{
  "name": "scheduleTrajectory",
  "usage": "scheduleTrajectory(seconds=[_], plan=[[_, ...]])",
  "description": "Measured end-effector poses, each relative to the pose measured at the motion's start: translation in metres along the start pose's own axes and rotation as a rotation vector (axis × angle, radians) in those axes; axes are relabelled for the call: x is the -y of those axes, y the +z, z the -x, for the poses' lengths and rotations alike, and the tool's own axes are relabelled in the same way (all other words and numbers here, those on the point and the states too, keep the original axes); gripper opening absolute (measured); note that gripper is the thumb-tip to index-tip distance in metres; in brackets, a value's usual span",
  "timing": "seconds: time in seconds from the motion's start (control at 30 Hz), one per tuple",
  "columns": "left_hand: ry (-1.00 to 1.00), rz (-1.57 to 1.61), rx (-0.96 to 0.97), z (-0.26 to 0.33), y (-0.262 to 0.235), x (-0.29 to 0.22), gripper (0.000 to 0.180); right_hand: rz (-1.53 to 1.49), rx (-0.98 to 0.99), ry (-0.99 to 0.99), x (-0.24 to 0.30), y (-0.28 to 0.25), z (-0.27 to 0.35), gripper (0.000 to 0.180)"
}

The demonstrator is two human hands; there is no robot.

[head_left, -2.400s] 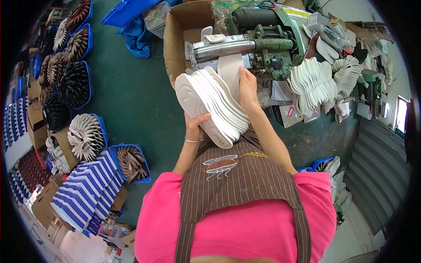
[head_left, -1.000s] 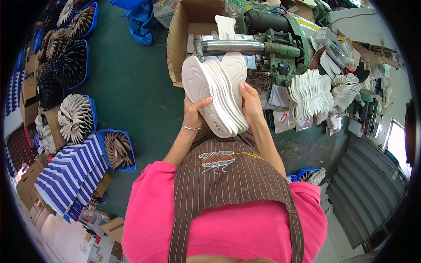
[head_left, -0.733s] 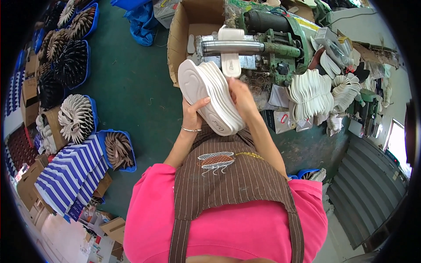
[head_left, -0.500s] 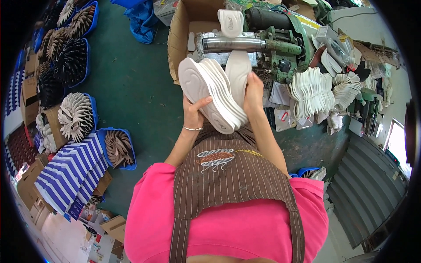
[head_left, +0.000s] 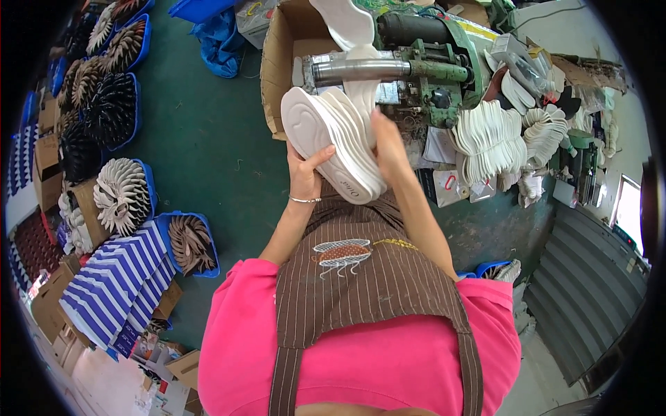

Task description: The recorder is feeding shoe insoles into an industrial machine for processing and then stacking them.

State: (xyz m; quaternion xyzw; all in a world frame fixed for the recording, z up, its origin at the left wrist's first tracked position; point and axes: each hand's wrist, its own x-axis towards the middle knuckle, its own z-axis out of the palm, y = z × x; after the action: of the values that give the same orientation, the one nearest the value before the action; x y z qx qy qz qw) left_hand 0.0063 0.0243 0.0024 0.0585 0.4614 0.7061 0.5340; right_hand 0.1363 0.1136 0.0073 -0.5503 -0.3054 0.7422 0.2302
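Observation:
My left hand point(head_left: 305, 177) is closed round a thick stack of white shoe insoles point(head_left: 316, 135), its thumb across the front one. The stack leans in front of my apron, with a dark printed mark at the near end. My right hand point(head_left: 390, 149) is at the stack's right edge; its fingers are partly hidden and smeared by motion. Just beyond lies a white insole part point(head_left: 361, 97) at the near side of a metal roller point(head_left: 361, 71). On the roller's far side another white insole part point(head_left: 345, 26) sticks up; whether the two are one piece, I cannot tell.
The roller belongs to a green machine point(head_left: 440, 69). Behind it stands an open cardboard box point(head_left: 272, 76). To the right are a bundle of white insoles point(head_left: 489, 142) and other piles. Blue baskets of insoles point(head_left: 191, 243) line the left side of the green floor point(head_left: 187, 132).
The insole beyond the roller has moved farther away and left, showing more of its length. My right hand has shifted left, closer to the stack. My left hand keeps its hold.

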Motion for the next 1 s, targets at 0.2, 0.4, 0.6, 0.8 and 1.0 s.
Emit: scheduleTrajectory(seconds=[0.2,0.4,0.6,0.8,1.0], plan=[[0.021,-0.036,-0.02,0.007,0.005,0.003,0.067,-0.175,0.165,-0.005,-0.013,-0.01,0.017,0.032],[0.004,-0.102,-0.055,0.001,0.007,-0.001,0.065,0.063,-0.008,-0.14,-0.002,-0.008,-0.02,0.028],[-0.007,0.074,-0.084,-0.003,-0.029,0.005,0.061,0.754,-0.123,-0.633,0.071,0.013,0.016,0.021],[-0.116,0.238,-0.083,0.001,-0.045,-0.006,0.059,1.321,-0.243,-0.447,0.138,0.02,-0.155,0.056],[-0.069,0.342,-0.268,0.026,-0.084,-0.006,0.047,1.196,-0.31,-0.13,0.128,0.029,-0.227,0.046]])
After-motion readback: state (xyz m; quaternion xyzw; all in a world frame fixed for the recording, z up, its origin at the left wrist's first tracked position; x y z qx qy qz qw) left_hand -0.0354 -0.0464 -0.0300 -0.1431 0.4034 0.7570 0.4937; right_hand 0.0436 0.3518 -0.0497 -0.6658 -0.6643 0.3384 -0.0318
